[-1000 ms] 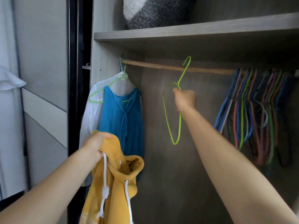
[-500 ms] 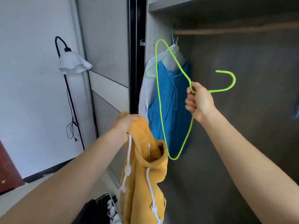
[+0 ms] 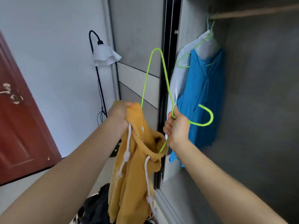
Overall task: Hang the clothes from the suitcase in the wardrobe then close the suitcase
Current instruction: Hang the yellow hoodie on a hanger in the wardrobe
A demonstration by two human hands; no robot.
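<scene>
We are standing at the open wardrobe (image 3: 258, 110), looking forward and down along both bare forearms. Our left hand (image 3: 119, 113) is gripping a yellow hoodie (image 3: 132, 175) by a bunch of fabric near its hood, in front of the wardrobe's left edge. The hoodie is hanging down from that fist, with its hood gaping open and white cords (image 3: 127, 143) dangling. Our right hand (image 3: 177, 128), just inside the wardrobe opening, is clenching the neck of a green wire hanger (image 3: 212, 116). The hanger is lying turned on its side: its hook is pointing right, into the wardrobe, and its triangle is rising up and to the left. One lower corner of the triangle is dipping into the hood opening. Inside the wardrobe, at its left end, a blue top (image 3: 203, 97) and a white shirt (image 3: 178, 81) are hanging from the rail (image 3: 252, 12) on other hangers. Left of the wardrobe, a lamp (image 3: 105, 55) with a white shade is standing against the wall, and further left a red-brown door (image 3: 21, 126) is showing. Below the hoodie, by the wardrobe's foot, dark clothes (image 3: 97, 206) are lying in a heap; we cannot tell what is holding them.
</scene>
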